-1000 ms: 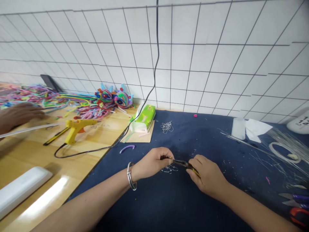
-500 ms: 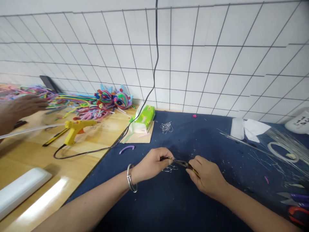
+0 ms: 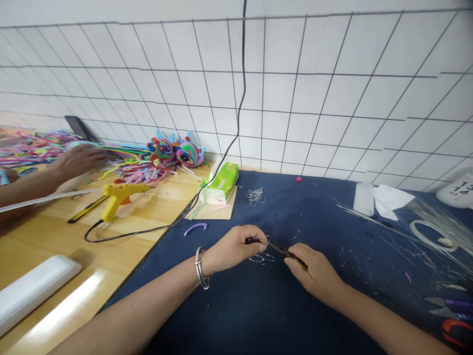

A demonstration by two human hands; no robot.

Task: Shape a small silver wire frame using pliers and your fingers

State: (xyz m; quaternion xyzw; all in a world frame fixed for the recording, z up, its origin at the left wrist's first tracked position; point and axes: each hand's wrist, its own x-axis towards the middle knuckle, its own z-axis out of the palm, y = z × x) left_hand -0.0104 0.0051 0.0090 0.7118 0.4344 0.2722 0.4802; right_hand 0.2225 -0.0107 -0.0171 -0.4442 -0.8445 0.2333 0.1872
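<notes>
My left hand (image 3: 231, 250), wearing silver bangles at the wrist, pinches a small dark piece with a yellow mark (image 3: 254, 240). The fingers hide most of that piece, so its kind is unclear. A thin wire loop (image 3: 269, 240) shows at its fingertips. My right hand (image 3: 318, 268) is closed round pliers (image 3: 295, 257) with black and yellow handles. Their jaws point left, close to the wire at my left fingertips; whether they grip it I cannot tell. Bent pieces of wire (image 3: 262, 258) lie on the dark blue cloth (image 3: 236, 305) just below my left fingers.
A tangle of wire (image 3: 255, 196) and a tissue pack (image 3: 223, 182) lie ahead. Straight wires (image 3: 436, 227) and scissors (image 3: 449, 303) are at right. A yellow glue gun (image 3: 114, 199) lies left, its cord crossing the table. Another person's hand (image 3: 79, 160) is among colourful pipe cleaners (image 3: 33, 148).
The pliers have turned and their jaws are slightly away from my left fingers, where a wire loop now shows. The other person's hand has moved right over the pipe cleaners.
</notes>
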